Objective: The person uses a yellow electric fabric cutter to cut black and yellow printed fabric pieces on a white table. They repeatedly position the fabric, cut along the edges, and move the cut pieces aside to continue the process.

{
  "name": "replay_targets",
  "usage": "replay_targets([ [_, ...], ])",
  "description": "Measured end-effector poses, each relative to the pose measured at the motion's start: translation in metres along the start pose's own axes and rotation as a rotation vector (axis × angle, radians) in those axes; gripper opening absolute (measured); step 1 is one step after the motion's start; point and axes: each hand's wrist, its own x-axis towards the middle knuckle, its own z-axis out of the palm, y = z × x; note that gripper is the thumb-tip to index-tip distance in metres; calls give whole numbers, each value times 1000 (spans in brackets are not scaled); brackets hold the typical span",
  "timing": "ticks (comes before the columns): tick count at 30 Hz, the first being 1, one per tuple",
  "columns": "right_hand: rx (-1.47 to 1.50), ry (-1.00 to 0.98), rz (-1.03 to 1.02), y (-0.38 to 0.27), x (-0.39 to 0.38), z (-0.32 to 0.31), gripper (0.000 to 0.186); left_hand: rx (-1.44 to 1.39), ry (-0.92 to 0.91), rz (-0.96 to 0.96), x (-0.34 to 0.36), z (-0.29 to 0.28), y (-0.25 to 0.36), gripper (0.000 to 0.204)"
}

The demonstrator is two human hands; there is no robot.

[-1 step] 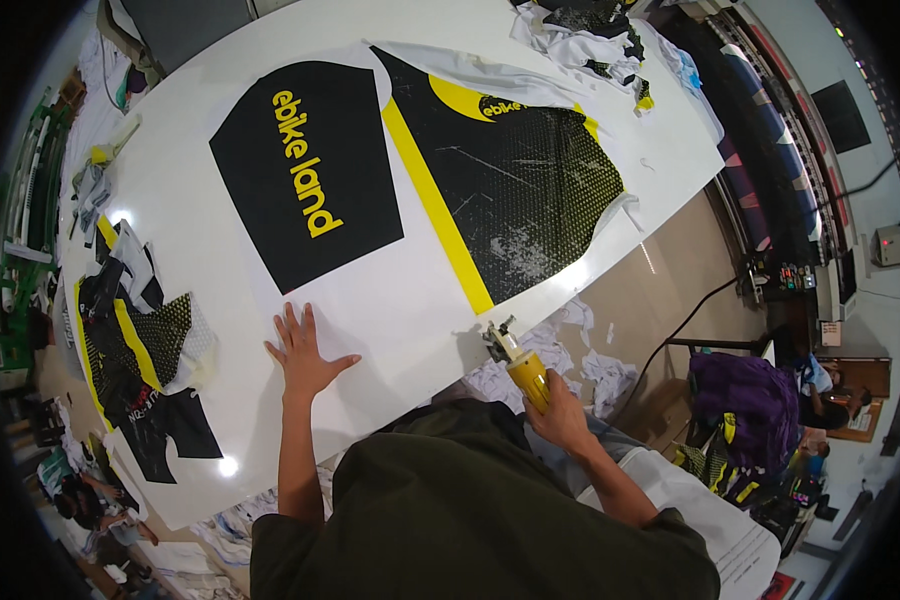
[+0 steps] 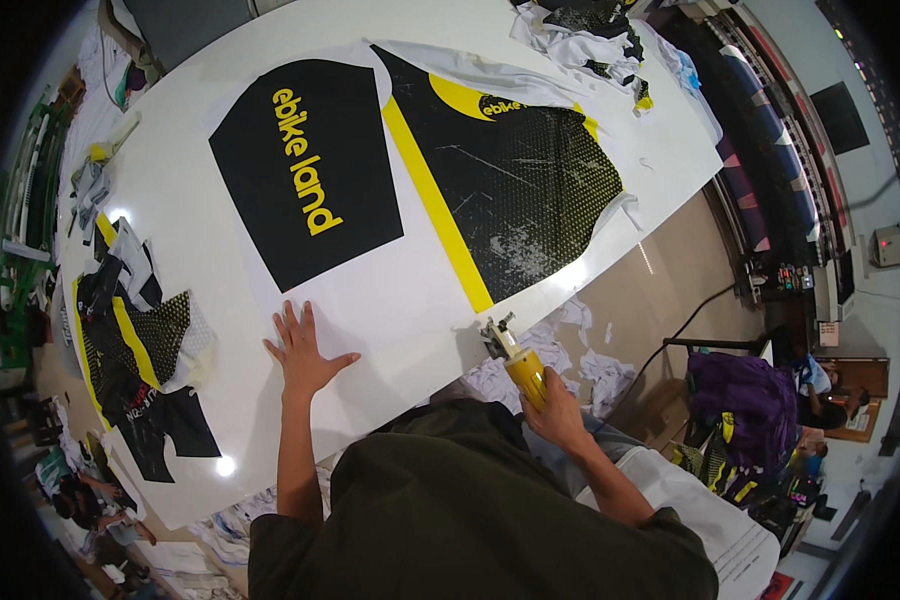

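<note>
Fingers spread, my left hand (image 2: 306,350) lies flat on white cloth, just below a black sleeve-shaped fabric piece (image 2: 260,190) printed with yellow lettering. My right hand (image 2: 560,412) is wrapped round the yellow body of a handheld electric fabric cutter (image 2: 526,372). The cutter's metal head is at the table's near edge, close to the lower end of a yellow stripe. That stripe borders a larger black and yellow printed fabric panel (image 2: 520,170), which lies to the right of the sleeve-shaped piece with whitish marks and a dotted pattern on it.
The white table (image 2: 175,130) carries cut black and yellow pieces (image 2: 145,340) at left and crumpled fabric (image 2: 595,45) at the far right. White scraps (image 2: 605,375) lie on the floor by the near edge. A dark cable (image 2: 685,325) hangs at right, near a purple fabric bundle (image 2: 735,405).
</note>
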Motion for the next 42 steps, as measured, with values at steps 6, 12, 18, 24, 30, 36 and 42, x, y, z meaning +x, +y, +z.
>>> replay_targets([
  [6, 45, 12, 40, -22, 27, 24, 54, -34, -16, -5, -2, -5, -2, 140],
  [12, 41, 100, -32, -32, 37, 29, 51, -34, -35, -19, -3, -8, 0, 140],
  [18, 33, 116, -53, -31, 44, 32, 50, -19, -62, -32, -3, -10, 1, 141],
  [24, 57, 93, -41, -37, 57, 29, 49, -29, -58, -29, -1, -10, 1, 142],
  [30, 25, 2, 20, -54, 86, 23, 52, -52, -56, -21, -3, -11, -1, 142],
  [36, 37, 13, -47, -62, 119, 24, 55, -83, -23, -5, -2, -7, -4, 140],
  [42, 30, 49, -65, -80, 155, 25, 58, -89, -24, -1, -1, -4, -6, 140],
])
